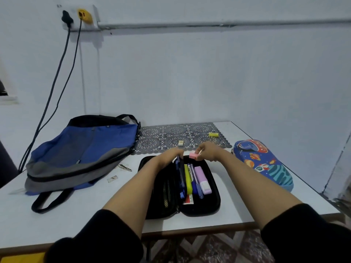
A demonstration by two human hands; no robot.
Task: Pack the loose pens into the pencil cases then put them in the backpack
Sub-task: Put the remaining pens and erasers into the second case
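Observation:
A black pencil case (210,202) lies open on the white table (76,211), holding blue pens, a yellow marker and a purple highlighter (203,179). My left hand (169,155) grips the top of a blue pen (181,179) over the case. My right hand (208,150) pinches a pink eraser (194,155) just above the case's far edge. A blue space-print pencil case (264,164) lies shut at the right. The blue and grey backpack (81,152) lies flat at the left.
A dark lace mat (193,130) at the back carries a small white eraser (180,142) and a yellow item (213,134). Small scraps (112,178) lie beside the backpack. Cables (49,99) hang from a wall socket at the left.

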